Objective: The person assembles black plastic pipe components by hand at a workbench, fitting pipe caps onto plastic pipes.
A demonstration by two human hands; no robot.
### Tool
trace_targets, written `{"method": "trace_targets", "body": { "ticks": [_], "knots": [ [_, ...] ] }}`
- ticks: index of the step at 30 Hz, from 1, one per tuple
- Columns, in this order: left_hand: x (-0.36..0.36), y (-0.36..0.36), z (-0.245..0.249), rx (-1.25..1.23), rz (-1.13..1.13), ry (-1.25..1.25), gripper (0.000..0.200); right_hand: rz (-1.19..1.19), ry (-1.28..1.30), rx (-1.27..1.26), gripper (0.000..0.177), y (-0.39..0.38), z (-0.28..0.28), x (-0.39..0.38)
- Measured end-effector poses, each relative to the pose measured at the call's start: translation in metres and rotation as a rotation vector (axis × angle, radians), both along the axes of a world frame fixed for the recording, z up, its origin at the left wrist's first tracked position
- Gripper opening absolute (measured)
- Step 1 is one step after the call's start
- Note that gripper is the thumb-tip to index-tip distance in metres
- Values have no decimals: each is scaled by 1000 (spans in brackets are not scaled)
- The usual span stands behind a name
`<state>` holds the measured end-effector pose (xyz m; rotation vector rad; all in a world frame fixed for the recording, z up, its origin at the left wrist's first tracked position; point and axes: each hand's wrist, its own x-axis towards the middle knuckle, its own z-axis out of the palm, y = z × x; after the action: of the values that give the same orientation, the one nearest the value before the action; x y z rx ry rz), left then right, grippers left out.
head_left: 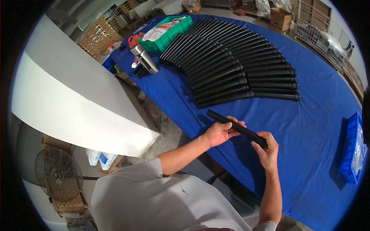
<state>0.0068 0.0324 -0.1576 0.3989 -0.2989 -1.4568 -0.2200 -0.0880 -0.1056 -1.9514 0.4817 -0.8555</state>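
A black tube (247, 132) is held between both hands above the near side of the blue-covered table (312, 127). My left hand (222, 132) grips it around the middle, thumb on top and fingers beneath. At the tube's right end, my right hand (266, 149) is wrapped around it and hides the tip. The left end of the tube sticks out free past my left hand. Beyond the hands, many similar black tubes (219, 75) lie side by side in two rows that fan across the table.
A steel thermos (145, 59) stands at the table's left edge beside a green crate (169, 43) holding a printed sack. At the right lies a blue bin (350, 154) with clear plastic bags. A white pillar (88, 104) and a caged fan (58, 175) are at left.
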Motion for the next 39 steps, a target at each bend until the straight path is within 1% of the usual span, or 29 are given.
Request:
{"method": "trace_targets", "body": {
  "ticks": [2,5,8,11,14,17,20,23,26,27,30,32,35,36,39],
  "knots": [
    [0,1,1,-20,-3,-29,27,41,66,271,28,3,8,-4],
    [-1,-1,8,-13,-18,-96,26,95,56,633,28,-1,-9,-3],
    [-3,-2,6,16,13,-33,24,38,46,165,25,0,-7,-3],
    [-1,-1,0,-26,-8,-36,24,25,3,230,24,2,-5,0],
    [-1,0,0,-26,3,-84,23,23,27,143,25,0,-7,-1],
    [-4,-1,6,-2,15,-69,20,22,76,172,26,0,-4,-3],
    [-7,-1,12,72,-15,-80,21,-44,3,-209,28,-1,-3,1],
    [-4,-1,5,19,-1,-98,22,18,-15,-198,30,-2,3,2],
    [-4,0,12,-13,-24,-118,21,134,27,751,30,-2,-5,-3],
    [-4,0,13,3,-19,-99,21,122,35,705,28,-2,-7,-2],
    [-5,-3,12,19,-13,-67,20,73,46,337,26,-2,-5,-1],
    [-4,-2,6,-10,-19,-83,19,68,29,345,25,-1,-6,-1],
    [-2,-1,0,-30,-19,-143,25,69,44,319,27,-1,-6,-1],
    [-3,-1,4,-8,-16,-130,25,68,56,301,28,-3,-6,-1],
    [-5,-1,9,34,-11,-83,22,22,62,-104,31,-4,-8,-1]
  ]
}}
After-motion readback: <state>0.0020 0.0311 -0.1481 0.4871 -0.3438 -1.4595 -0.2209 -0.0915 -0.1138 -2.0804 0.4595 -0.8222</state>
